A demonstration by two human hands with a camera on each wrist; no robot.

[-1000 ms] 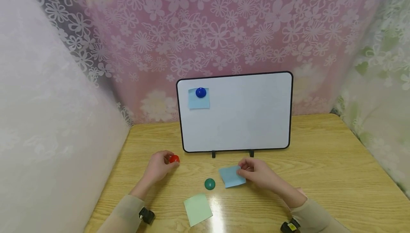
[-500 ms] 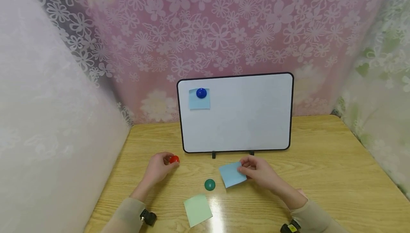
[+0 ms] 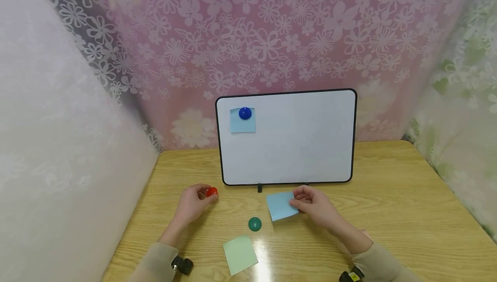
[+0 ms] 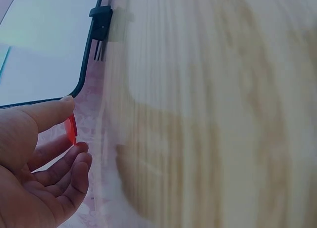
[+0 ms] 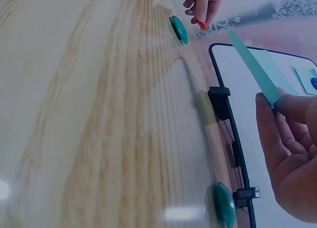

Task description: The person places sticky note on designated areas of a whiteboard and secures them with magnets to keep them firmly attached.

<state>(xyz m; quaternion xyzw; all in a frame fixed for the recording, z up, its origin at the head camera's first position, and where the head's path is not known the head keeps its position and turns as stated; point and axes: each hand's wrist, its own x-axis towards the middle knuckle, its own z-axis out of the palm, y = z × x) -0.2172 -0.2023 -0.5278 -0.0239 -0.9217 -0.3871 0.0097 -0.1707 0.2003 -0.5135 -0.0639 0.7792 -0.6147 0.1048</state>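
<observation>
1. Blue sticky note (image 3: 280,207), the loose one, is in the right grip (image 3: 319,208), raised off the worktop (image 3: 407,187) in front of the lower edge of the whiteboard (image 3: 299,144).
2. The right thumb and fingers are clamped on its right-hand edge, near the upper corner; in the head view most of the sheet reaches out leftward from the fingertips. Holding one edge probably keeps the face uncovered and the paper flat.
3. A red disc (image 3: 212,192) is pinched in the left grip (image 3: 191,203), just beside the board's lower left corner. The left wrist view shows thumb and fingers closed on it, its rim turned to the camera; that hold likely leaves its flat side accessible.
4. Note and red disc are well apart, one to each grip, perhaps so that either can be moved alone.
5. On the board, a blue disc (image 3: 245,113) sits over the top of a second blue note (image 3: 242,126), presumably a magnet keeping it up.
6. A green disc (image 3: 254,224) and a pale green note (image 3: 240,256) lie between the two arms, held by neither grip, seemingly within easy reach.
</observation>
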